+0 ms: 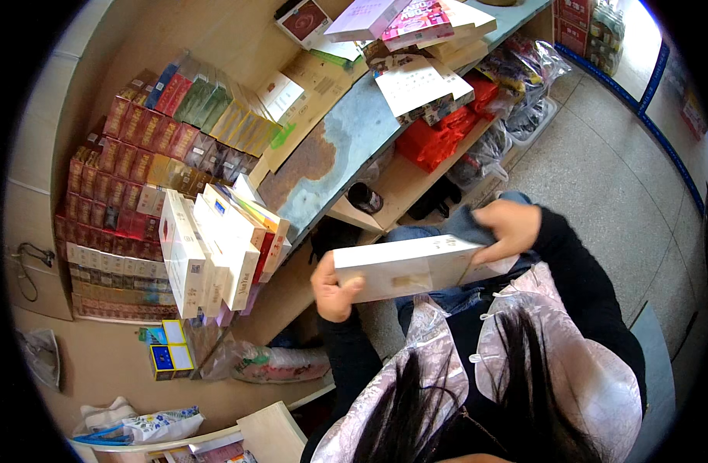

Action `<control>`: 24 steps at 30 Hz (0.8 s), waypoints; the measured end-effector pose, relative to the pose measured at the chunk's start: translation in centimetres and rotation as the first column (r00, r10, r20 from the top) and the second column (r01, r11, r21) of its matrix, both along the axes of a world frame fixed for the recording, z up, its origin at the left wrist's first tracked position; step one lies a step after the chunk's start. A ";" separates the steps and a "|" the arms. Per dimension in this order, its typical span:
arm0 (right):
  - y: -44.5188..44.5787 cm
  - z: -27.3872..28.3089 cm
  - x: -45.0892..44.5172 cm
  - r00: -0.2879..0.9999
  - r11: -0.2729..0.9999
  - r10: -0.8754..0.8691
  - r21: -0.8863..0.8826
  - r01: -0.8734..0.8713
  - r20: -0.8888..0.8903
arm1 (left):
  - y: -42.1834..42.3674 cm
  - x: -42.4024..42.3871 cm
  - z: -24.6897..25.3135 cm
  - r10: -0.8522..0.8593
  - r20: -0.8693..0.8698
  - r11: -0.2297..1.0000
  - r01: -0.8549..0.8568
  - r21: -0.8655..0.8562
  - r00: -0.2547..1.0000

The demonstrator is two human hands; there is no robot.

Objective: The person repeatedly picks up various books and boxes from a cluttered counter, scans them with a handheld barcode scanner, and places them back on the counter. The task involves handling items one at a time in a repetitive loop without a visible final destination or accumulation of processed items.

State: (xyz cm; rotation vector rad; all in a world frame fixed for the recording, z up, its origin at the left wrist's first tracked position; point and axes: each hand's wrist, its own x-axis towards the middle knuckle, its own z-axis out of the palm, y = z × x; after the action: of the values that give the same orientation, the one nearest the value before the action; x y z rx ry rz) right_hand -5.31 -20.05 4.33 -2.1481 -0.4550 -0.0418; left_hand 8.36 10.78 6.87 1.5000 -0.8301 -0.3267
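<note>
A long white carton (pixel 403 260) is held level above my lap. My left hand (pixel 337 289) grips its left end, thumb on the near face and fingers round the far side. My right hand (pixel 509 230) has hold of a dark grey cloth (pixel 469 224), which lies against the top edge of the carton near its right end. The right hand is slightly blurred, and its fingertips touch the carton. To the left, several white cartons (pixel 183 254) stand on edge in a leaning group at the counter's edge.
Packed rows of small boxes (pixel 139 142) fill the left side of the counter (pixel 359 121). More flat cartons (pixel 414 84) are piled at its far end, overhanging the edge. Below, a shelf (pixel 403 202) holds red plastic bags (pixel 446 136) and a dark jar (pixel 365 198).
</note>
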 end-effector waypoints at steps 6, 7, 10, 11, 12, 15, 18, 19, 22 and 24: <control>-2.5 -2.3 -4.5 0.970 0.382 0.071 0.904 0.190 -0.233 | -0.4 0.9 -2.7 0.012 -0.326 0.904 -0.150 -0.401 0.945; -1.0 -4.0 -3.9 0.952 0.348 -0.145 0.886 0.305 -0.271 | -1.0 1.1 -4.3 -0.006 -0.385 0.890 -0.170 -0.423 0.923; 4.3 -5.5 -0.4 0.969 0.128 -0.248 0.991 0.037 -0.004 | -5.0 -1.9 -6.3 0.042 -0.546 0.834 -0.331 -0.442 0.836; 5.3 -4.3 -0.3 0.989 0.104 -0.140 0.994 -0.034 0.048 | -7.0 -3.9 -5.6 0.053 -0.603 0.798 -0.397 -0.454 0.796; 6.4 -3.1 0.0 0.994 0.067 -0.025 0.993 -0.101 0.103 | -8.0 -5.2 -5.3 0.037 -0.612 0.815 -0.378 -0.439 0.790; 9.2 -1.9 -0.5 0.989 0.306 -0.078 0.942 0.140 -0.122 | -10.3 -8.8 -5.1 0.020 -0.596 0.827 -0.348 -0.441 0.803; 7.2 -2.9 -0.1 0.977 0.867 -0.186 0.486 0.113 0.105 | -10.6 -8.5 -5.9 0.155 -0.452 0.754 -0.400 -0.520 0.879; 6.3 -3.6 -0.1 0.961 0.974 -0.178 0.179 0.141 0.210 | -11.3 -7.9 -5.3 0.234 -0.343 0.734 -0.397 -0.551 0.910; 5.6 1.4 -0.2 0.980 0.781 -0.200 0.599 0.173 -0.023 | -8.5 -5.5 -5.5 0.265 -0.138 0.876 -0.298 -0.378 0.954; 4.7 2.2 -0.4 0.964 0.717 -0.242 0.650 0.252 -0.108 | -7.1 -5.0 -5.1 0.086 -0.050 0.990 -0.091 -0.105 0.995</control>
State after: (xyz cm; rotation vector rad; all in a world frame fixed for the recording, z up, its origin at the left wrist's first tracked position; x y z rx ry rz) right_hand -5.74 -15.37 6.55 -1.4798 -0.1003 -0.2971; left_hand 3.36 3.63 1.81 1.4196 -0.7315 -0.2463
